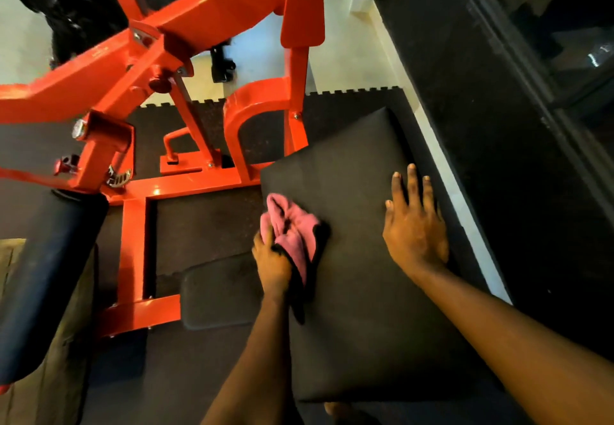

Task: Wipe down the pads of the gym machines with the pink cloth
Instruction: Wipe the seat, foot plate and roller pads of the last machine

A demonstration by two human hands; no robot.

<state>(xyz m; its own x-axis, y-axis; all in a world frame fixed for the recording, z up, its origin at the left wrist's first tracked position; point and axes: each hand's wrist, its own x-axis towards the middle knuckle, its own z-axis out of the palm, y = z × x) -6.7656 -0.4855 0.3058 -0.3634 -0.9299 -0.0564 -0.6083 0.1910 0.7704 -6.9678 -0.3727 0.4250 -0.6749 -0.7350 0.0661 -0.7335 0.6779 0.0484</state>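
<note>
A large black seat pad (349,165) of the red gym machine fills the lower middle of the head view. My left hand (270,263) grips a bunched pink cloth (289,225) with dark edges and holds it against the pad's left edge. My right hand (413,222) lies flat on the pad's right side with its fingers straight and spread. A smaller black pad (216,295) sits lower, just left of my left forearm.
The red steel frame (133,69) of the machine crosses the left and top. A black roller pad (50,258) hangs at the lower left. Dark rubber floor mats (206,225) lie underneath. A black wall or ledge (481,125) runs along the right.
</note>
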